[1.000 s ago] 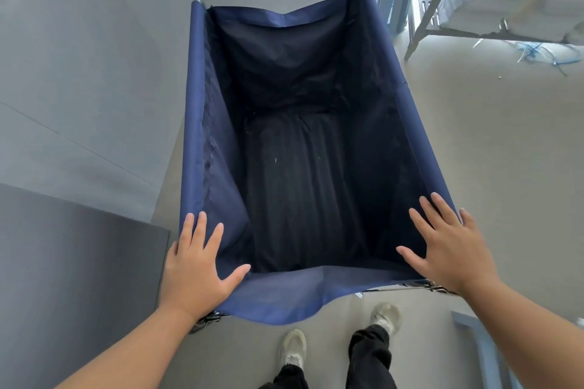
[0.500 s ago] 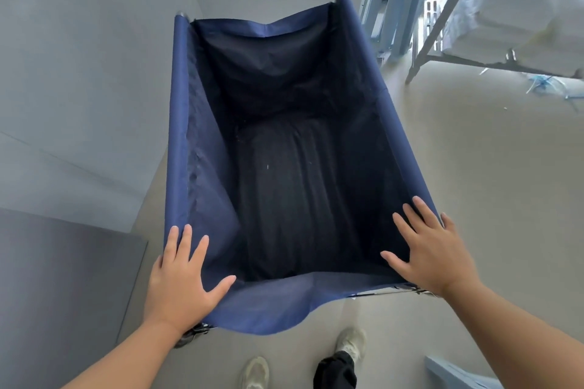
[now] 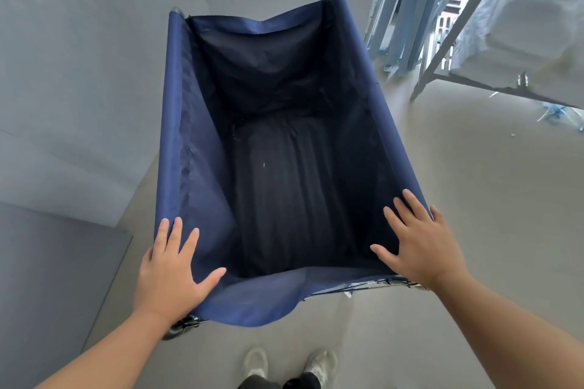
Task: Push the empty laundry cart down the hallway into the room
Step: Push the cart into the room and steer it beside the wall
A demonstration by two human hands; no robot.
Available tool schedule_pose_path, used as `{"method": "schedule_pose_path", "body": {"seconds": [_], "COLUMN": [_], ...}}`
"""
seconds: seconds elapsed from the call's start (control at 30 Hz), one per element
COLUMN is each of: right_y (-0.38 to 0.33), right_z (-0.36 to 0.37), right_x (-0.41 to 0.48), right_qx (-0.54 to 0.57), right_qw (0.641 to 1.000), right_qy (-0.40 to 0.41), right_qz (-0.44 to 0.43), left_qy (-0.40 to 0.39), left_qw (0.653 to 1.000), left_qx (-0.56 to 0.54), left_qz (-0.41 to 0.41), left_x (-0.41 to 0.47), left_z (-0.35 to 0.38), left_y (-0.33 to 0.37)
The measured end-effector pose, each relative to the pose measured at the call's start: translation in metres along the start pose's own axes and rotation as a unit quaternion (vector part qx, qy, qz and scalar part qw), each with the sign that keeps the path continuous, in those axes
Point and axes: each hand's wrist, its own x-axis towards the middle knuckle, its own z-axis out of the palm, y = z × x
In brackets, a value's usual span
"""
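Currently: left hand (image 3: 169, 271) and right hand (image 3: 417, 243) flat, fingers spread, pressing near corners of cart (image 3: 172, 123) rim, gripping nothing; wide placement likely aids steering. Cart empty, on floor (image 3: 474, 174) beside wall (image 3: 79, 73).

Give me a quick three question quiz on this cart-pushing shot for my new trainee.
1. True or false: the laundry cart holds folded towels.
2. How do the left hand and right hand meet the cart? A) curled round a handle B) flat, fingers straight, on its near corners C) hanging clear of it
3. Fill in: the metal rack stands on the cart's ____ side.
Key: 1 false, it is empty; 2 B; 3 right.
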Motion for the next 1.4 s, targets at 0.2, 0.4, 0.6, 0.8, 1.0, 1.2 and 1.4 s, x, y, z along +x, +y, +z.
{"method": "schedule_pose_path", "body": {"seconds": [0.2,0.4,0.6,0.8,1.0,1.2,1.4], "right_y": [0.027,0.047,0.069,0.092,0.117,0.150,0.183], "right_z": [-0.004,-0.006,-0.008,-0.010,-0.013,-0.018,-0.022], "right_x": [0.018,0.035,0.054,0.074,0.090,0.105,0.123], "right_qx": [-0.005,-0.014,-0.017,-0.020,-0.019,-0.024,-0.037], "right_qw": [1.000,1.000,0.999,0.999,0.999,0.997,0.996], "right_qy": [0.005,0.006,0.008,0.008,-0.001,-0.012,-0.013], "right_qz": [-0.015,-0.021,-0.026,-0.038,-0.050,-0.066,-0.083], "left_qy": [0.000,0.006,0.007,0.007,-0.001,-0.011,-0.013], "left_qw": [1.000,1.000,0.999,0.999,0.998,0.998,0.997], "left_qx": [-0.010,-0.021,-0.032,-0.044,-0.049,-0.052,-0.059], "left_qz": [-0.012,-0.018,-0.023,-0.031,-0.040,-0.044,-0.056], "left_x": [0.011,0.024,0.039,0.055,0.065,0.075,0.086], "left_z": [-0.011,-0.017,-0.020,-0.028,-0.032,-0.027,-0.026], "left_y": [0.027,0.045,0.062,0.082,0.105,0.131,0.160]}}
